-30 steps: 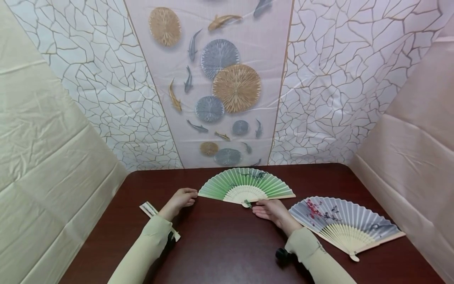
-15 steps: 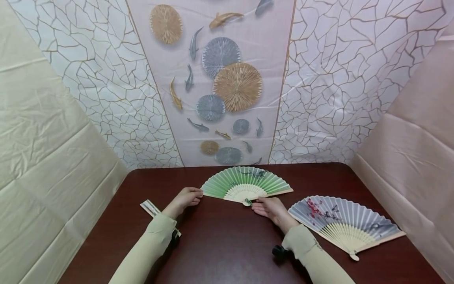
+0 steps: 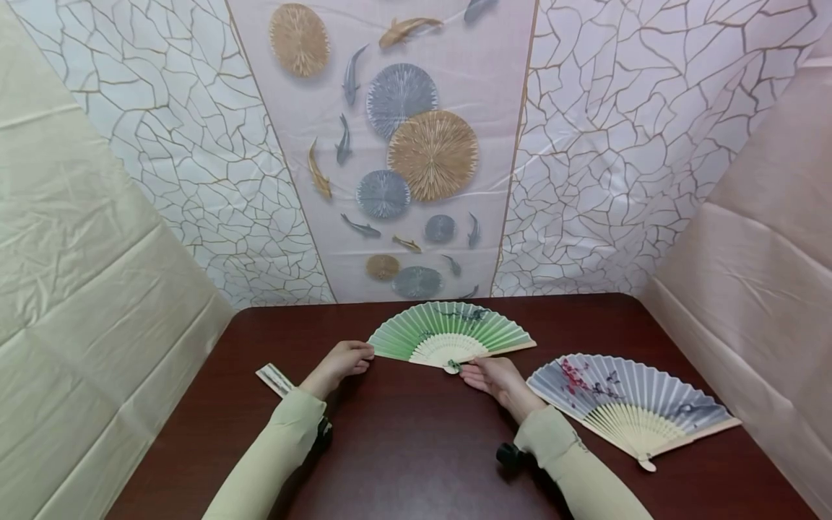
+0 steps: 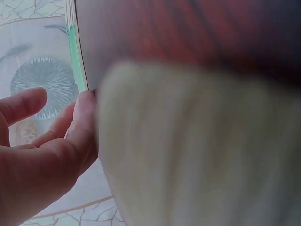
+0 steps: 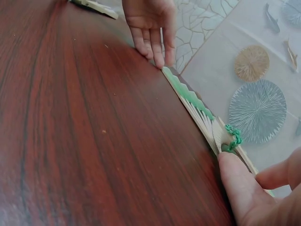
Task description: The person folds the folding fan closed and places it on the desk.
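Observation:
An unfolded green hand fan (image 3: 403,338) with a dark painted branch lies spread near the table's far edge, its pale ribs meeting at a pivot with a green cord (image 5: 233,137). My left hand (image 3: 340,365) touches the fan's left corner with extended fingertips; the right wrist view shows those fingers hanging down to that corner. Close by the pivot, my right hand (image 3: 497,377) has its fingers fairly straight, fingertips right at the ribs and the right edge stick. A sleeve blurs much of the left wrist view.
A grey unfolded fan (image 3: 633,404) with red blossoms lies right of my right arm. Partly hidden under my left forearm is a narrow white folded fan (image 3: 274,379). The dark red table (image 3: 403,448) meets a patterned cloth wall (image 3: 416,238) at the back.
My left hand has shifted slightly right, and the green fan's left corner has come inward with it. The fan's spread looks a little narrower. My right hand has stayed near the pivot.

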The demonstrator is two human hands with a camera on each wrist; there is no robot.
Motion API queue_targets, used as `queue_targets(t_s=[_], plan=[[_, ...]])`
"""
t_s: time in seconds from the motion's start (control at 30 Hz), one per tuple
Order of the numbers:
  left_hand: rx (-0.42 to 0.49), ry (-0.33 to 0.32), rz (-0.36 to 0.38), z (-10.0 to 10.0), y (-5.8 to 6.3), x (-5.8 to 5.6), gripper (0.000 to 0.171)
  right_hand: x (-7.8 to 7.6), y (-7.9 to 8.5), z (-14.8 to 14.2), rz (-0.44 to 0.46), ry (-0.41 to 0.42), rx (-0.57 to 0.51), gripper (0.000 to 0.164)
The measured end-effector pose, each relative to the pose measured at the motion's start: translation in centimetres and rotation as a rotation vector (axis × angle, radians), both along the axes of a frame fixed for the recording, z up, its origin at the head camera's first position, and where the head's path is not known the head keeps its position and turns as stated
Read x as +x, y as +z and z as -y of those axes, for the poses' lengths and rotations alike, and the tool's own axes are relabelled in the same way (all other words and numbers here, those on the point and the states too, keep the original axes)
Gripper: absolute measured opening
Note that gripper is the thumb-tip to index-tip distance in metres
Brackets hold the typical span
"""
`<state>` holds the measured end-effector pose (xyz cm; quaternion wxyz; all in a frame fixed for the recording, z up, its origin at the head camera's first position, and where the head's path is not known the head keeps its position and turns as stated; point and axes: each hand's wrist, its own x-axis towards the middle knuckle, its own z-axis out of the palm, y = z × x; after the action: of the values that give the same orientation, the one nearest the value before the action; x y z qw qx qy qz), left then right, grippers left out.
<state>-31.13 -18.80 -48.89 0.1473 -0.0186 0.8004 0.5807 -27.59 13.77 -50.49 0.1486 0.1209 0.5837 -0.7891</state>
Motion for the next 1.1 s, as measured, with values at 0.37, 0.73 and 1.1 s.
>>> queue_targets(t_s=[0.37,0.73,1.1], plan=[[0.117,0.026,0.043,-1.3,0.5,-0.1,0.057,-0.3,-0.1,0.5,-0.049,-0.072,0.016,0.033],[0.236,0.101,0.062,-1.9,0.3,-0.1,0.076,0.3,-0.2,1.3,-0.082,-0.067,0.048,0.036],[0.351,0.203,0.025,-2.7,0.2,-0.1,0.062,0.3,-0.4,1.6,-0.118,-0.125,0.056,0.036]])
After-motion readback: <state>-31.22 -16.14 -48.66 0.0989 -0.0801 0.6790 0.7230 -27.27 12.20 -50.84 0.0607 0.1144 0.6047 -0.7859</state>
